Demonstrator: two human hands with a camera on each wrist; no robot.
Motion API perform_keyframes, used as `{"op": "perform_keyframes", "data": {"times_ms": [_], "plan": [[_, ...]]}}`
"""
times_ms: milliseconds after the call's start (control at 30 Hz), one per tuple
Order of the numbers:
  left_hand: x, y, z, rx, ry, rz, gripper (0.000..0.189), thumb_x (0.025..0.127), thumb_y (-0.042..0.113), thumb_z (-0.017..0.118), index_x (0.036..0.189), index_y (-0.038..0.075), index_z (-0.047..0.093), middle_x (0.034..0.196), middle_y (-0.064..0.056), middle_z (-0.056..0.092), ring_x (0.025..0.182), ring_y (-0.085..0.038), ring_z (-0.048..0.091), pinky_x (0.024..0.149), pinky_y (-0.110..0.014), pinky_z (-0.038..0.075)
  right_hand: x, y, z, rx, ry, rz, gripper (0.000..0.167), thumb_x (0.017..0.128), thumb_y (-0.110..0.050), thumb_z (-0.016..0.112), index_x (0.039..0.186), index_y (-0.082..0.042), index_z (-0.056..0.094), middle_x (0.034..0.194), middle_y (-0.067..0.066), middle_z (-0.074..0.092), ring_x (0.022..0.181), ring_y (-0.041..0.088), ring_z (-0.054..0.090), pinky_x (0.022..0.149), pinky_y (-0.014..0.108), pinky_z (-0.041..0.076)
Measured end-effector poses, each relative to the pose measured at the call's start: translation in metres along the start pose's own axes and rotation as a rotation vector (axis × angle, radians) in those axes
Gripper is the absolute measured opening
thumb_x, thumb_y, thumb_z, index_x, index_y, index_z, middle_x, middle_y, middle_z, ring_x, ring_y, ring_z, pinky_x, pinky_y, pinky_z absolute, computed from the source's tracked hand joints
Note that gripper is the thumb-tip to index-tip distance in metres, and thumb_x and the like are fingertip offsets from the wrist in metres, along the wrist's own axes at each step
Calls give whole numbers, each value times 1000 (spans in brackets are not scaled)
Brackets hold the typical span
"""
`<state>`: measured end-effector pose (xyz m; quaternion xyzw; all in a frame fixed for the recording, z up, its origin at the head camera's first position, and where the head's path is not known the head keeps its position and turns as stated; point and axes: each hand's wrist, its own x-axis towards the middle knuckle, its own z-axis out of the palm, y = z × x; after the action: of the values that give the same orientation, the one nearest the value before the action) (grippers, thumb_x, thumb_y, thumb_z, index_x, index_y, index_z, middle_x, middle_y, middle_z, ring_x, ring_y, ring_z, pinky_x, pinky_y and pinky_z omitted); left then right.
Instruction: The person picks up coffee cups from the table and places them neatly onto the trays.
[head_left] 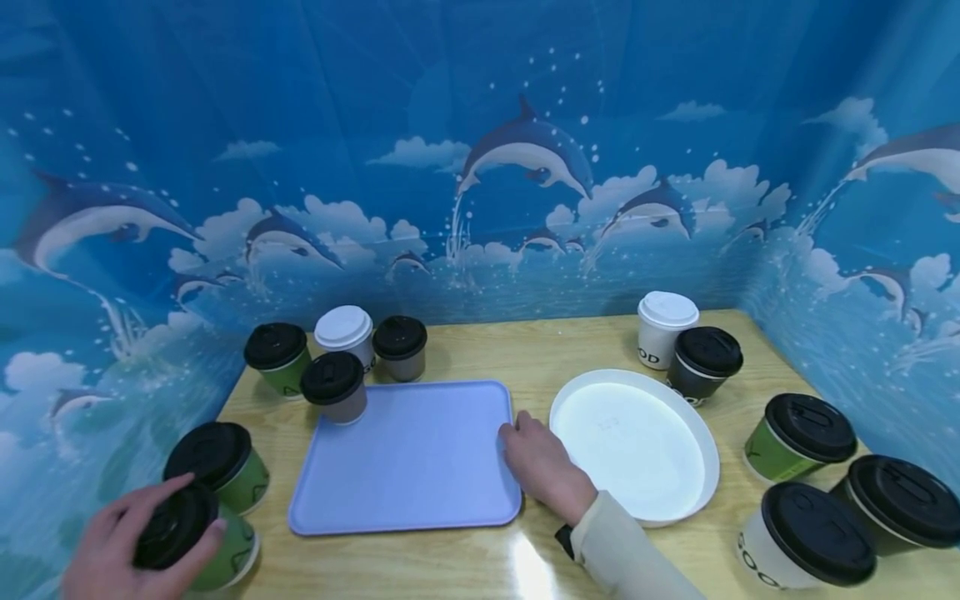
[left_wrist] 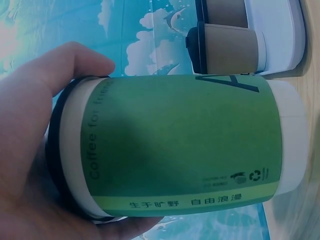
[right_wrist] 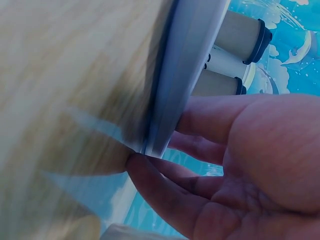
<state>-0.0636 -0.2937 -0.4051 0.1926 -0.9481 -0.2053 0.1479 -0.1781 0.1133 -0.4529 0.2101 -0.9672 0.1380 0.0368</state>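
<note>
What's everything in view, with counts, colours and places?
Green cups: 4, green, three left, one right
White cups: 3, white, one left, two right
Brown cups: 2, taupe, back left
Dark cups: 2, blackish, right
Tray: 1, lavender, centre
Dish: 1, white, centre right
Table: 1, tan, underneath
Backdrop: 1, blue, around
Sleeve: 1, beige, right arm
Band: 1, black, right wrist
Left hand: 1, gripping a green cup
Right hand: 1, on tray's rim

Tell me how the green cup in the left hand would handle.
The green cup probably holds its shape when lifted, looking smooth and undented. It could tip if nudged, being taller than wide and narrower at the bottom.
</note>
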Motion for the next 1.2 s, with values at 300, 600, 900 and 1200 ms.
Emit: {"op": "perform_keyframes", "data": {"times_ms": [300,600,900,1200], "plan": [[-3,12,-5,2,-37,-39,72,87,39,79,140,-3,56,139,-41,42,126,-60,37,100,-75,33,-1,-1,-1,-11,-1,-17,10,96,-5,67,100,4,66,88,17,54,71,27,53,58,43,50],[-5,22,-5,-42,86,86,64,83,31,84,134,-1,62,134,-38,49,121,-58,43,97,-73,35,-1,1,0,5,-10,-3,9,98,-4,62,101,3,66,87,15,53,70,25,52,58,41,49],[0,24,-6,-45,0,117,65,87,41,81,137,4,60,138,-37,44,121,-56,42,92,-73,36,1,0,-2,3,-31,4,12,98,-6,63,104,4,67,89,15,54,71,24,52,59,40,49],[1,22,-3,-35,-14,127,67,88,45,80,139,7,61,137,-36,45,120,-55,42,89,-73,37,0,0,-2,7,-31,9,12,98,-6,64,103,4,67,88,15,54,72,25,52,59,40,49]]}}
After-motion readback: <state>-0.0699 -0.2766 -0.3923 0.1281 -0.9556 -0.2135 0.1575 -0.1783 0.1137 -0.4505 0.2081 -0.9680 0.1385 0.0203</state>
